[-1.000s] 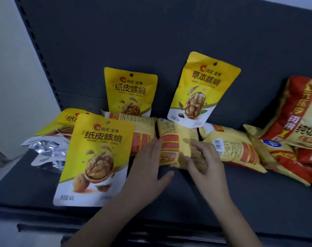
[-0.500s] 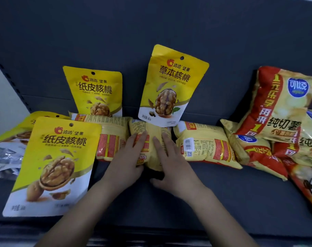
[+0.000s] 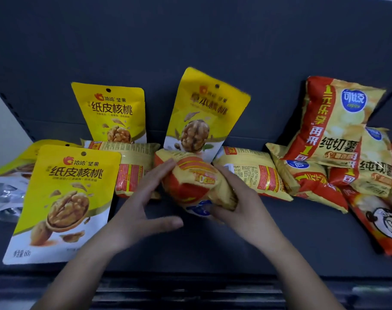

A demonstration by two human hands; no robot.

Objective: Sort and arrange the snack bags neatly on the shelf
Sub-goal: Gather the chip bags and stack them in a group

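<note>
A small yellow and red chip bag [image 3: 194, 184] is tipped up off the dark shelf [image 3: 291, 238] in the middle. My right hand [image 3: 237, 204] grips its right side and lower edge. My left hand [image 3: 143, 198] touches its left side with straight fingers, thumb spread below. Two like chip bags lie flat beside it, one to the left [image 3: 132, 173] and one to the right [image 3: 253, 173]. Three yellow walnut pouches show: one leaning in front at left [image 3: 65, 198], two against the back panel [image 3: 114, 115] [image 3: 204, 117].
Red and yellow potato chip bags [image 3: 331, 119] pile up at the right, with a red cartoon bag [image 3: 378, 218] at the far right. A silver foil pouch [image 3: 2, 195] lies at the far left. The shelf's front lip [image 3: 190, 285] runs below my wrists.
The middle chip bag lay flat under both hands; now it is lifted and turned so its red front faces up, held in my right hand. The camera has moved closer.
</note>
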